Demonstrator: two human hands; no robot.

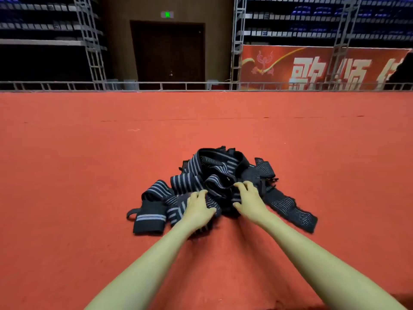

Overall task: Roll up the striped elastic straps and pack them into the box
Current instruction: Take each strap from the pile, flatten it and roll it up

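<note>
One tangled heap of dark navy elastic straps (207,175) with pale grey stripes lay on a red carpeted floor (78,175), in the middle of the view and just in front of the person. The elastic straps overlapped too much to count singly. One flat end with a small loop stuck out at the lower left of the heap, and one long end trailed out to the right.

Two bare hands reached into the near side of the heap. The left hand (199,209) lay on top of a striped strap, its fingers (202,193) spread a little and bent down into the fabric, thumb out to the side against it. The right hand (250,198) sat just beside it, its fingers (242,184) curled over a dark fold and its thumb pressed in from below, so the fold was pinched between them.

Beyond the floor stood one low grey metal railing (185,86), one dark brown door (167,54), and one red banner with white characters (312,68).
</note>
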